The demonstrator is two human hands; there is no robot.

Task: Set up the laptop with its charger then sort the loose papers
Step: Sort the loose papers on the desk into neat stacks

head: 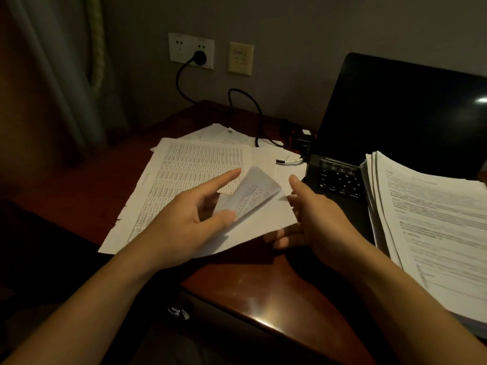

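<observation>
Papers (189,175) are lying loose on the bench (250,291); left hand (184,222) and right hand (313,219) are gripping a curling sheet (253,206).

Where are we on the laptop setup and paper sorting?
Done, apparently: the laptop is open and a black plug sits in the wall socket; its cable's laptop end is unclear. In hand: both the left hand and right hand hold a sheet. Left: loose papers still spread on the desk.

Hidden, cropped and blurred parts around the laptop

The laptop (395,119) screen runs off the right edge; the paper stack (432,227) covers its keyboard's right part and is cropped too. Left of the laptop, the curled sheet (253,193) is motion-blurred, print illegible.
</observation>
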